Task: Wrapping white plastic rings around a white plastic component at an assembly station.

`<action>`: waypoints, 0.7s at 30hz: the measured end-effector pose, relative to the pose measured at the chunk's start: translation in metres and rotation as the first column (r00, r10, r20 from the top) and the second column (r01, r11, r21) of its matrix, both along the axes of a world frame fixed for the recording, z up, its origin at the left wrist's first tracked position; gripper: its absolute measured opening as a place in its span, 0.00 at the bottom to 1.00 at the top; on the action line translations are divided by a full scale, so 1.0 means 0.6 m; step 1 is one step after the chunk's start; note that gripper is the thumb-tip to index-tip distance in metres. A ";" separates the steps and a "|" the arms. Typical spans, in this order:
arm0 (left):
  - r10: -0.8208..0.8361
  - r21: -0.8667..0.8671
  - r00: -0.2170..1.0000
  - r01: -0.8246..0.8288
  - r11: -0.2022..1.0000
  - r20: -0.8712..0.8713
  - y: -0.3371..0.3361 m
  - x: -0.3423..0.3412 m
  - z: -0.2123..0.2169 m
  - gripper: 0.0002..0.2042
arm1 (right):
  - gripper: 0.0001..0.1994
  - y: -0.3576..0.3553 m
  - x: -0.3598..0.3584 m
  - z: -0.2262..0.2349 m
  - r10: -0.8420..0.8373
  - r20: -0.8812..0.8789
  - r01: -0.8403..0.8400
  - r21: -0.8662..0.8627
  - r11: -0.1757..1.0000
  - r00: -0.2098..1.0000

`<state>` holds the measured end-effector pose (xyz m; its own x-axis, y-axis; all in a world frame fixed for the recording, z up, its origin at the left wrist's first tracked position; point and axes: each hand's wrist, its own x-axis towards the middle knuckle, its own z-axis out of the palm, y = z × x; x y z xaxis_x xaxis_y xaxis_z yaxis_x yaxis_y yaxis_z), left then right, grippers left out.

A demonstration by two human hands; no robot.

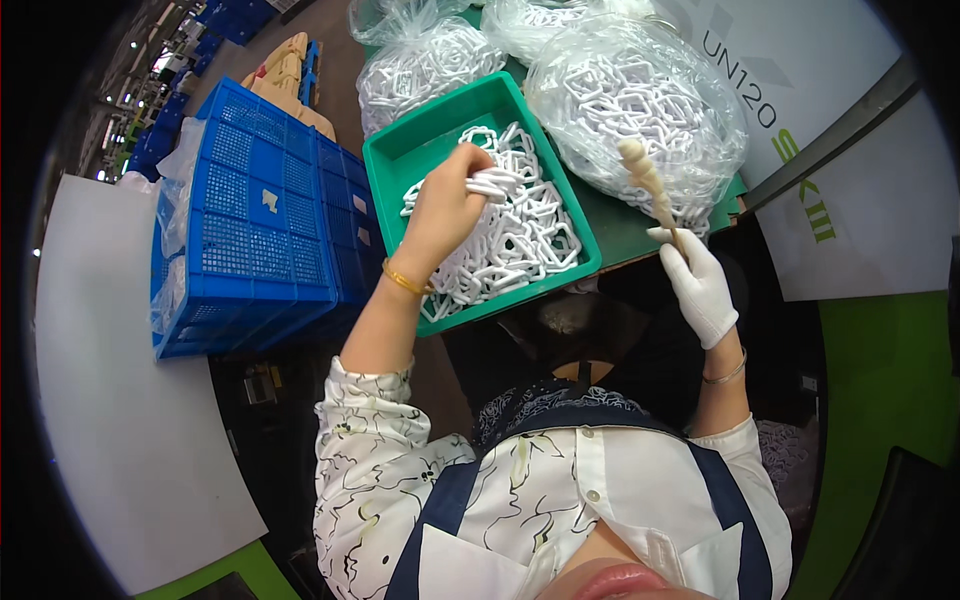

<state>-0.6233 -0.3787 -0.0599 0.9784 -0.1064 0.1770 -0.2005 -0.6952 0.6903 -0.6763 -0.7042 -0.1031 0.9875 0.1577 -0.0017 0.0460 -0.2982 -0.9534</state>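
Note:
My bare left hand [452,205], a gold bangle at its wrist, is closed on a small stack of white plastic ring-like frames [493,184]. It is over a green tray [405,150] where many loose white frames [515,240] of the same kind lie heaped. In a white glove, my right hand [703,292] grips a thin stick [664,212] with a lumpy cream-coloured wrapped head [640,170]. The stick points up and away, to the right of the tray and in front of a clear bag of white frames [640,105].
Another clear bag [430,65] of white frames stands behind the tray, with more bags at the far edge. Blue plastic crates [255,210] are close on the left. A green-topped table [625,235] carries the tray. Pale panels [860,200] border the right side.

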 end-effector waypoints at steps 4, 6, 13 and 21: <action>0.093 -0.348 0.989 -0.047 0.936 0.116 -0.059 -0.042 -0.004 0.14 | 0.13 0.059 -0.021 0.028 0.122 -0.004 -0.120 0.133 0.984 0.993; 0.107 -0.321 0.986 -0.061 0.945 0.130 -0.089 -0.056 -0.020 0.16 | 0.12 0.095 -0.030 0.038 0.135 0.041 -0.139 0.148 0.979 0.990; 0.068 -0.948 0.990 -0.136 0.289 -0.121 -0.165 -0.075 -0.022 0.12 | 0.13 0.081 -0.044 0.001 -0.001 -0.034 0.004 0.087 0.996 0.999; -0.313 -0.957 0.942 -0.195 -0.214 -0.122 -0.244 -0.106 -0.071 0.13 | 0.19 0.089 -0.027 0.042 -0.048 -0.043 0.059 0.304 0.951 0.998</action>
